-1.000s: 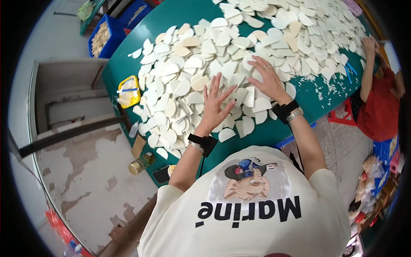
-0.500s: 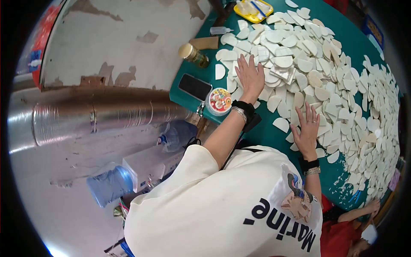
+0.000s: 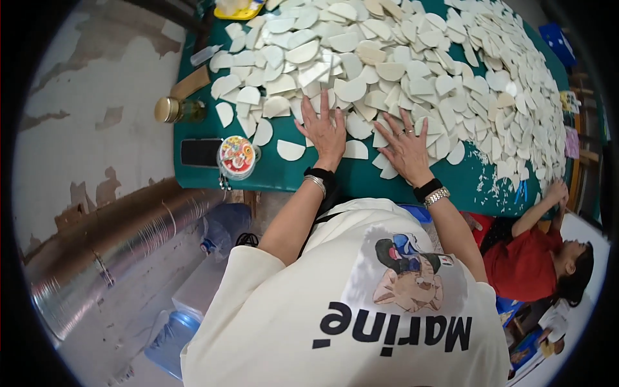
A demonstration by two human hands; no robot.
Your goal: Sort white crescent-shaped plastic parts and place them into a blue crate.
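Observation:
A wide heap of white half-round flat pieces [image 3: 351, 89] is spread over a green table [image 3: 290, 174]. On the near edge of this heap lies my left hand [image 3: 325, 134], palm down with fingers spread. My right hand [image 3: 407, 149], a ring on one finger, is beside it to the right, fingers also fanned out over the pieces. Neither hand grips anything; both touch or hover just above the heap. Close to my left hand are a loose half-round piece [image 3: 291, 150] and another between the hands [image 3: 356, 149].
Along the table's left side are a phone [image 3: 200, 153], a round tub with a colourful lid [image 3: 237, 156], a gold-lidded jar [image 3: 177, 110], a small bottle [image 3: 205, 55] and a yellow tray [image 3: 237, 9]. A person in red [image 3: 523, 267] sits at the right.
The view has turned, shifting the table leftward in it. My hands are closer together, with the left now nearer the heap's front edge. Both stay open.

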